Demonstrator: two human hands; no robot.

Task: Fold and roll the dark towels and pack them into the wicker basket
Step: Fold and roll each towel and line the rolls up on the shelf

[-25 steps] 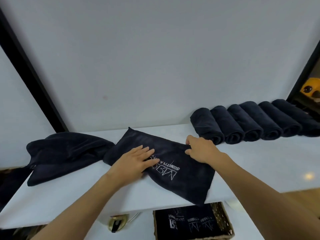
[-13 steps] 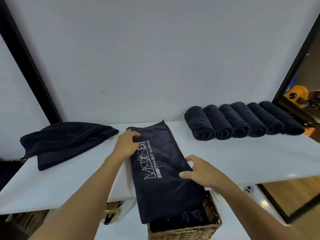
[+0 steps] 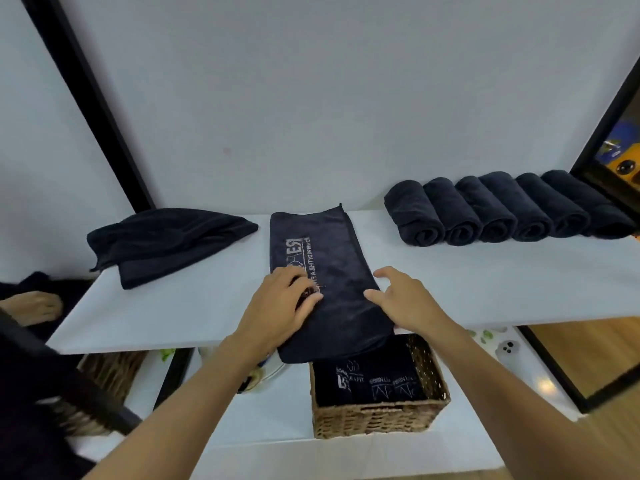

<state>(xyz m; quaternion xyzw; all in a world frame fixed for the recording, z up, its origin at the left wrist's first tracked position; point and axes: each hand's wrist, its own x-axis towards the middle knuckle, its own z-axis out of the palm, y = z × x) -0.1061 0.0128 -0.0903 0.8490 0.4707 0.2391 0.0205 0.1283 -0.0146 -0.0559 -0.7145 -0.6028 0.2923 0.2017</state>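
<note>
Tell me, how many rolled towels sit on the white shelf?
6 rolled towels, touching in one row at the right end of the shelf; more could hide past the last.

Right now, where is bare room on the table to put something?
Bare table lies between the flat towel and the rolls, and in front of the rolls. More lies in front of the pile, left of the left hand. The back right is crowded.

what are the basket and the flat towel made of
Basket: woven wicker or a similar plant fibre, tan and matte, going by its braided strands. Flat towel: soft dark cloth, probably microfibre or terry, with a fuzzy matte nap and pale lettering.
</note>
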